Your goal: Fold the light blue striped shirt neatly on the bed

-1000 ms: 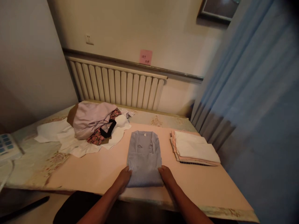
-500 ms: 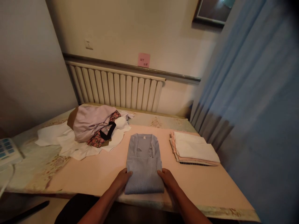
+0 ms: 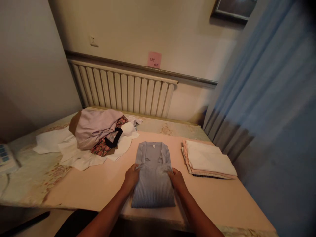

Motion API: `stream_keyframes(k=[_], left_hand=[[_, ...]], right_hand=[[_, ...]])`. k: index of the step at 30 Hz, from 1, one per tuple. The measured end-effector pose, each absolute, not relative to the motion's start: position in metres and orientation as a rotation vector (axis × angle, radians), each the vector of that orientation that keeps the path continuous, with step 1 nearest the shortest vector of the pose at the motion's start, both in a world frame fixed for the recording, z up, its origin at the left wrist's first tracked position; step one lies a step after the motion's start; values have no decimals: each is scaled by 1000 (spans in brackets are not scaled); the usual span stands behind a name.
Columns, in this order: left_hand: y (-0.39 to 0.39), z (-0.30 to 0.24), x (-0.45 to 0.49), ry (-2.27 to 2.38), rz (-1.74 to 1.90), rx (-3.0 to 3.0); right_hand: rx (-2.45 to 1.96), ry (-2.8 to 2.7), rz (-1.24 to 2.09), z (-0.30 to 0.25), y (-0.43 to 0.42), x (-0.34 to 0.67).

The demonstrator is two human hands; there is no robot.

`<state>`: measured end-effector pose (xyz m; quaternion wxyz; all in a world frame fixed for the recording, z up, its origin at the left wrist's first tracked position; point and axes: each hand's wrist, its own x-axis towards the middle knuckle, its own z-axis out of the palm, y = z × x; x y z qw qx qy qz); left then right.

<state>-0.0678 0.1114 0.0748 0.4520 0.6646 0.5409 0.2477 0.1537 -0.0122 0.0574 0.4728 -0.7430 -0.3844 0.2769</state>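
Observation:
A folded grey-blue ribbed sweater [image 3: 153, 184] lies on the pink cloth-covered table [image 3: 103, 184], collar away from me. My left hand [image 3: 131, 177] rests against its left edge about halfway up, fingers curled onto the knit. My right hand [image 3: 176, 179] presses the right edge at the same height, fingers bent over the fabric. Both forearms reach in from the bottom of the view.
A pile of unfolded clothes [image 3: 98, 131], lilac, floral and white, sits at the back left. A neat stack of folded white and pink cloths [image 3: 209, 159] lies to the right. A radiator [image 3: 123, 89] lines the wall; a blue curtain [image 3: 271, 98] hangs at right.
Both hands have slid from the sweater's lower corners up along its sides to about the middle. The sweater stays in place.

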Motion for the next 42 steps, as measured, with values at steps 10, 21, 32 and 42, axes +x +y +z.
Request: stream_keyframes(k=[10, 21, 32, 42], left_hand=[[108, 64, -64, 1540, 646, 2028], [40, 22, -20, 1029, 519, 2846], [42, 18, -22, 1102, 490, 2811], [45, 21, -28, 1023, 373, 2821]], right_hand=[[-2104, -940, 390, 31, 2, 149], [-2099, -984, 393, 29, 0, 154], [-2003, -1123, -16, 38, -20, 137], [-1658, -1658, -81, -1, -14, 80]])
